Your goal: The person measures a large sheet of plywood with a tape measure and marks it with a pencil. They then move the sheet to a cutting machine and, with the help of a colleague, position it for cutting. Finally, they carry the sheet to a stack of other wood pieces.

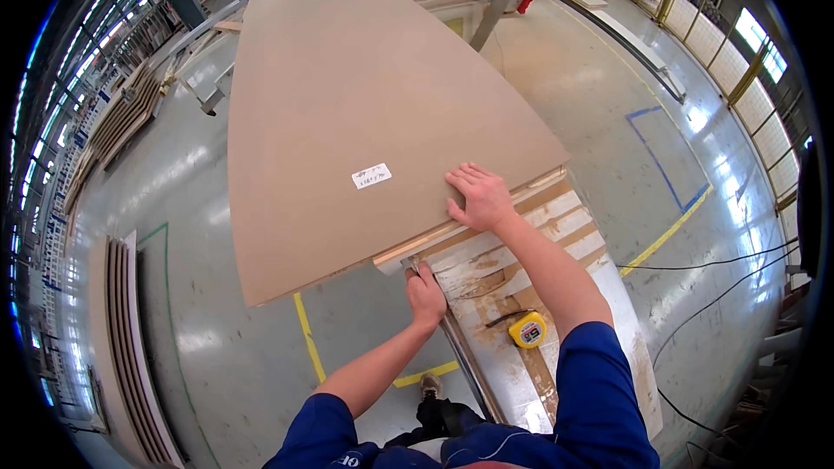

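A large flat brown panel (365,95) stretches away from me, with a small white label (371,175) stuck on its top. Its near edge lies over a tape-streaked bench (565,269). My right hand (482,198) rests on the panel close to that edge, fingers apart and holding nothing. Lower and to the left, my left hand (426,295) is closed at the bench's left corner, just below a pale strip (417,247) along the panel's edge. A small metal-looking part shows at its fingertips, too small to name. A yellow tape measure (527,330) sits on the bench.
Stacked panels (130,347) stand at the left, with more boards (122,113) farther back. A grey metal post (508,0) rises beyond the panel. Black cables (695,304) run across the floor at right. Yellow and blue tape lines (660,156) mark the floor.
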`<state>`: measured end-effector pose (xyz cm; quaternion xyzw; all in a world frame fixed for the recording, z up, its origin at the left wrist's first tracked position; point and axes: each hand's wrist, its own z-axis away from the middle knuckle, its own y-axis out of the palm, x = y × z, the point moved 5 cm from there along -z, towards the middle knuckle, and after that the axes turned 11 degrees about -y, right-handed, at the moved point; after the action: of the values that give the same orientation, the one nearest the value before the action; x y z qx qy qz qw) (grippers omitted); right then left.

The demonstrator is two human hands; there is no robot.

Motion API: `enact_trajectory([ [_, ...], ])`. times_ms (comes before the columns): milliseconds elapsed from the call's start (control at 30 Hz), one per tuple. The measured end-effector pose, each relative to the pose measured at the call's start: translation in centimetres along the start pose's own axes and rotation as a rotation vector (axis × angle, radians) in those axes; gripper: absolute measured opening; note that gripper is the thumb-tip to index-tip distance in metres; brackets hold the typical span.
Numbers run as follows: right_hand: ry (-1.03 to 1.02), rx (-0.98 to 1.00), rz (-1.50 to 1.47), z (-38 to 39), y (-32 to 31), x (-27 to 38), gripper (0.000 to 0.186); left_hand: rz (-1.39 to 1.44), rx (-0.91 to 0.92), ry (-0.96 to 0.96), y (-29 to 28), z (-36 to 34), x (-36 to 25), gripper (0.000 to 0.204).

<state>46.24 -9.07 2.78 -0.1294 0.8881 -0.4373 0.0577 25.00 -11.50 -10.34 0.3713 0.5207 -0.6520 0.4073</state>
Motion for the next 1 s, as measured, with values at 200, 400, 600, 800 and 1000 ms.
enact_trajectory([
  [200, -0.001, -0.006, 0.004, -0.02, -0.04, -0.06, 0.048, -0.001, -0.006, 0.019, 0.12, -0.15, 0.04, 0.054],
  [400, -0.005, 0.002, -0.001, 0.11, -0.01, 0.01, 0.049, -0.017, 0.000, 0.034, 0.03, -0.14, 0.24, 0.054],
  [600, -0.006, -0.011, -0.001, 0.22, 0.29, 0.08, 0.048, 0.003, 0.006, 0.018, -0.01, -0.09, 0.27, 0.053],
  [800, -0.010, -0.011, 0.024, -0.14, -0.04, 0.18, 0.046, 0.050, 0.048, -0.008, 0.00, -0.17, -0.18, 0.053],
  [1000, -0.012, -0.001, 0.040, -0.42, -0.18, 0.48, 0.045, 0.087, 0.048, 0.001, -0.01, -0.23, -0.04, 0.052],
])
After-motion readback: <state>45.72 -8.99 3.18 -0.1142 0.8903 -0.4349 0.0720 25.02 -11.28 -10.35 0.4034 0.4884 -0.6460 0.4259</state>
